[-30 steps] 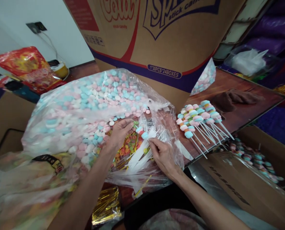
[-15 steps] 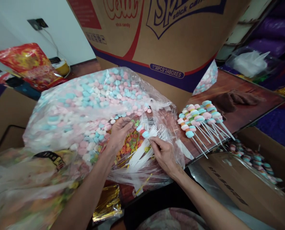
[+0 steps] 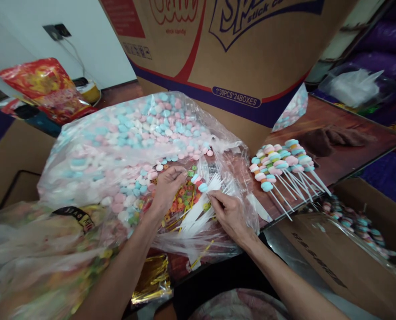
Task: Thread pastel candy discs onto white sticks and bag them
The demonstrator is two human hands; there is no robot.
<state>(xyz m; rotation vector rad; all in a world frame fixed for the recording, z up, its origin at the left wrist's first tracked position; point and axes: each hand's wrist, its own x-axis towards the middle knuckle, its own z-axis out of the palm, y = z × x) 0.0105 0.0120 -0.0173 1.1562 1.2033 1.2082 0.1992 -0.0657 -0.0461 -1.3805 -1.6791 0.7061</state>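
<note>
My left hand (image 3: pixel 166 189) reaches with curled fingers into the mouth of a big clear bag (image 3: pixel 124 142) full of pink, blue and white candies, fingertips on loose candies by small coloured rings (image 3: pixel 181 198). My right hand (image 3: pixel 227 213) pinches a white stick (image 3: pixel 207 195) that carries a couple of candies (image 3: pixel 198 182) at its tip. A bundle of bare white sticks (image 3: pixel 198 213) lies under it. Finished candy skewers (image 3: pixel 278 162) lie in a row on the brown table (image 3: pixel 344 129) to the right.
A large cardboard carton (image 3: pixel 238 49) stands right behind the bag. An open box (image 3: pixel 354 226) with more skewers sits at the lower right. Gold twist ties (image 3: pixel 151 278) lie at the table's near edge. A red packet (image 3: pixel 41 84) is at the far left.
Both hands stay in place; my left fingers shift slightly among the loose candies. The view has drifted a little.
</note>
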